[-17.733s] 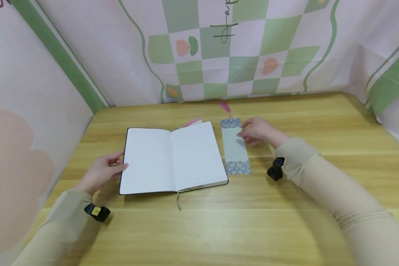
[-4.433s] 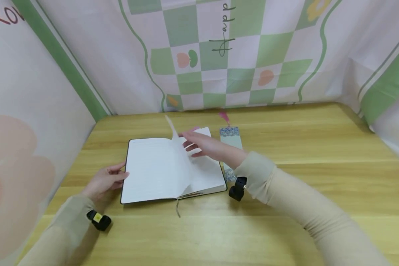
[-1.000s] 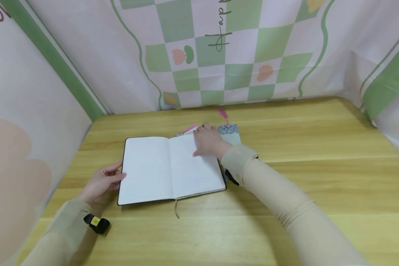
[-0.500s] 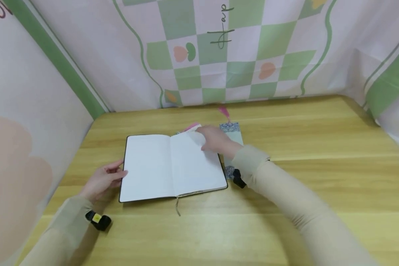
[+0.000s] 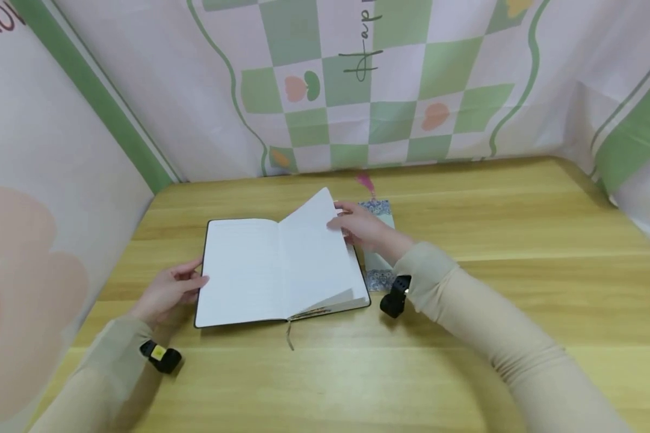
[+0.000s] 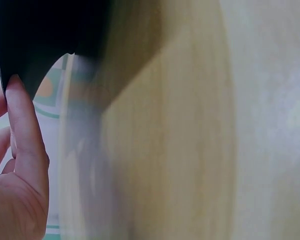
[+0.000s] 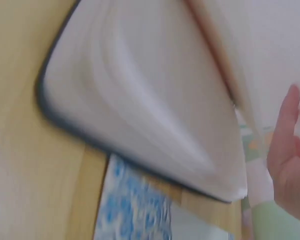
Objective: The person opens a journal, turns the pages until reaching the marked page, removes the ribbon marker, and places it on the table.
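Observation:
An open notebook [image 5: 244,270] with a dark cover and lined white pages lies on the table. My left hand [image 5: 168,293] grips its left edge, thumb on top; in the left wrist view the fingers of that hand [image 6: 27,160] hold the dark cover. With thumb and fingers, my right hand [image 5: 365,227] pinches the outer edge of a raised page [image 5: 316,246] near its upper corner. In the right wrist view, the right hand [image 7: 292,170] is beside this page, above the fanned leaves. A bookmark [image 5: 380,279] with blue patterned ends lies right of the notebook, partly under the right hand.
A pink tassel [image 5: 365,180] extends from the bookmark's far end. The notebook's ribbon [image 5: 289,335] hangs over its near edge onto the wooden table [image 5: 325,385]. A patterned cloth [image 5: 346,114] stands behind the table and at both sides.
Earlier my right hand was at the bookmark, then turned a page leftward. Within the last second it moved right and raised another page, covering the pink item behind the notebook. The left hand stayed.

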A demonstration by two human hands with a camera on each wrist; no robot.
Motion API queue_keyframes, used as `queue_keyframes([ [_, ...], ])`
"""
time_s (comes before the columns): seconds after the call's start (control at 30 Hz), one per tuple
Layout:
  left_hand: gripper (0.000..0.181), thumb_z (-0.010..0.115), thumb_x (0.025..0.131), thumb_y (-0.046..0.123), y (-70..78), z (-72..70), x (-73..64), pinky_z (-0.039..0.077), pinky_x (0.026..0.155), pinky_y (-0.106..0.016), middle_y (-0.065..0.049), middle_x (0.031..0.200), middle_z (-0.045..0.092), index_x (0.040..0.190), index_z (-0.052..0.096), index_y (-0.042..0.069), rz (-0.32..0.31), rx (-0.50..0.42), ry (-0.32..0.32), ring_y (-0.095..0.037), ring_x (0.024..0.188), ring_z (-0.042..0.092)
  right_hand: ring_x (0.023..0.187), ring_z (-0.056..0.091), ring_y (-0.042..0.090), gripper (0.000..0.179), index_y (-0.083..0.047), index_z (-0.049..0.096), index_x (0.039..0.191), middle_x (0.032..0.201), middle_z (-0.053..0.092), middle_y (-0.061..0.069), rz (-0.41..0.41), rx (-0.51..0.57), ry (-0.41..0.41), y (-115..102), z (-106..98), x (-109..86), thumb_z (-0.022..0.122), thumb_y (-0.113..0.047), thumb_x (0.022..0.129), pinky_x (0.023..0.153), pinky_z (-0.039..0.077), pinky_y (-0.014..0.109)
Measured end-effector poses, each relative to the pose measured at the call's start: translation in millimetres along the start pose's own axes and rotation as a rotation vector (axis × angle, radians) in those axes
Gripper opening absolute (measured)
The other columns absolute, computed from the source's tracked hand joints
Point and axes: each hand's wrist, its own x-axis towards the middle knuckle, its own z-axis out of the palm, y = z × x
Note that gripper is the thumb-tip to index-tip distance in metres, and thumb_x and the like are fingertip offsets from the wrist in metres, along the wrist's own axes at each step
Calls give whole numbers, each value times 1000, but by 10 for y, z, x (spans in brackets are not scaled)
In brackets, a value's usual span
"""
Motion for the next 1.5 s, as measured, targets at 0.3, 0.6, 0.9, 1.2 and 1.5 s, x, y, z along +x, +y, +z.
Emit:
queue_keyframes([
  [0.3, 66, 59, 94, 17, -3, -2, 6, 51, 74, -21, 5, 97, 48, 148, 23, 6, -6, 0, 2, -3, 81, 51, 112, 49, 25, 53, -3, 27, 145, 134, 42, 23, -20, -42, -179, -66, 288, -69, 24, -35, 104, 89, 49, 34],
  [0.6, 65, 58, 95, 18, -22, -20, 51, 50, 71, -20, 4, 97, 48, 149, 23, 7, -11, 8, 2, -5, 80, 50, 135, 35, 28, 49, -12, 37, 146, 145, 42, 11, -221, -839, -323, 6, 758, -136, 32, -36, 104, 113, 26, 43],
  [0.9, 64, 55, 95, 12, -105, -7, 87, 50, 67, -20, 4, 91, 50, 148, 21, 1, 48, -41, -32, -4, 74, 52, 137, 25, 31, 54, -21, 37, 146, 151, 30, 10, -176, -1104, -383, 97, 1055, -137, 36, -49, 100, 112, 27, 43],
  [1.2, 64, 50, 99, 29, -143, -72, 107, 50, 70, -17, 14, 85, 58, 147, 22, -2, 14, -100, -34, 0, 74, 54, 125, 34, 29, 55, -24, 39, 145, 143, 34, 11, -225, -1328, -356, 120, 1211, -131, 50, -44, 96, 105, 33, 42],
  [1.5, 67, 57, 95, 28, -66, -51, 88, 49, 65, -18, 7, 91, 50, 149, 24, 6, -27, 17, 6, -1, 70, 50, 141, 16, 34, 63, -34, 20, 151, 156, 14, 14, -145, -1408, -405, 118, 1295, -133, 48, -45, 96, 114, 15, 56],
])
